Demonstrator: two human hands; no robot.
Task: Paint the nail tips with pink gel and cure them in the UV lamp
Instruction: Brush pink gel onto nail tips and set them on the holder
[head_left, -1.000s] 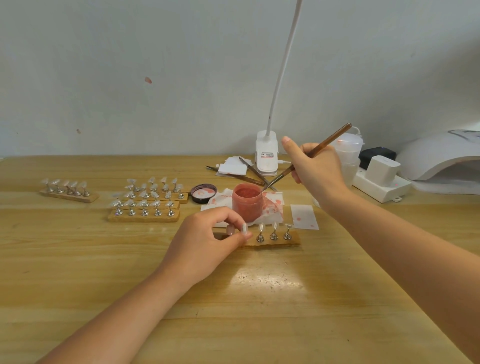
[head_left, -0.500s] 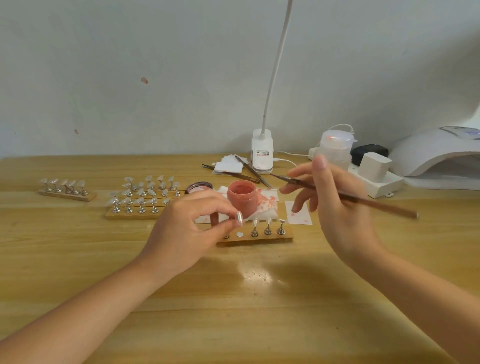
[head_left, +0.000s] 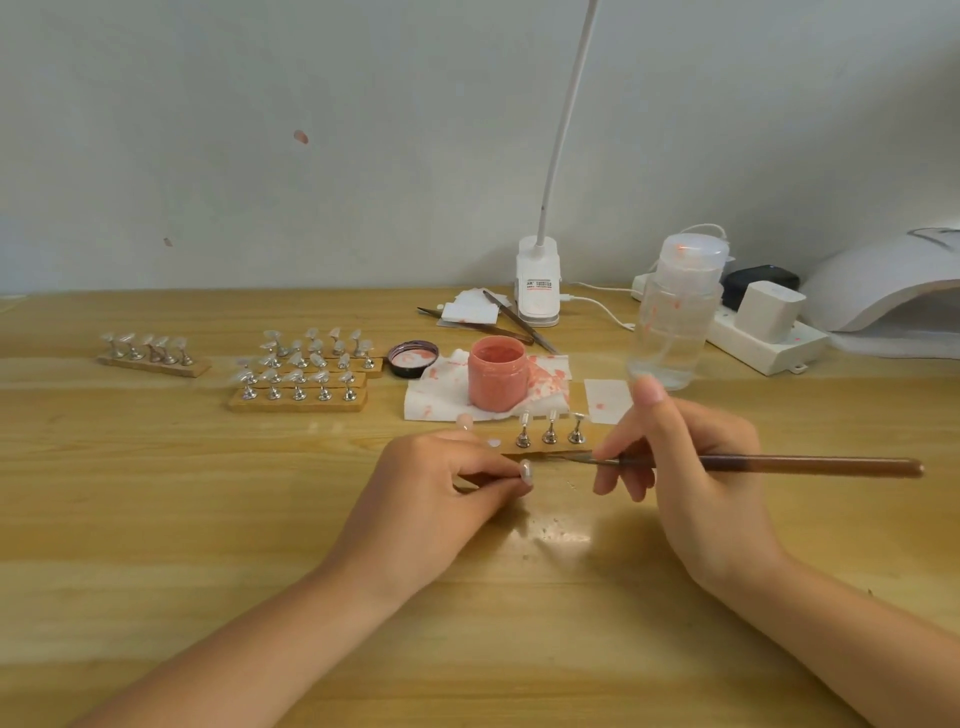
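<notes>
Pink gel fills an open jar (head_left: 498, 378) standing on a stained white tissue (head_left: 441, 397) at the middle of a wooden desk (head_left: 156, 519), its dark lid (head_left: 413, 358) lying upturned just to the left. Nearer the camera, the left hand (head_left: 441, 499) pinches a small nail tip (head_left: 525, 472) on its metal stand between thumb and forefinger, while the right hand (head_left: 696, 483) grips a long brown brush (head_left: 779, 463) held almost level, its fine point aimed at the tip and close to it; whether bristle meets nail cannot be told. Directly behind the two hands lies a wooden holder strip (head_left: 550, 448) with three upright metal stands (head_left: 549, 431), partly hidden by the fingers. Left of the jar, three more strips crowded with clear tips (head_left: 301, 371) sit side by side, and a further strip (head_left: 153, 356) rests well apart toward the left edge. A clear pump bottle (head_left: 675, 317) flecked with pink stands behind the right hand, beside a small white wipe (head_left: 605, 400). At the back, a clip lamp's white base (head_left: 539, 283) rises on a gooseneck, with tweezers (head_left: 519, 322) and paper scraps beside it. A white power strip (head_left: 769, 343) carrying a plug block sits to the right, and the white UV lamp (head_left: 883, 283) arches at the far right edge.
</notes>
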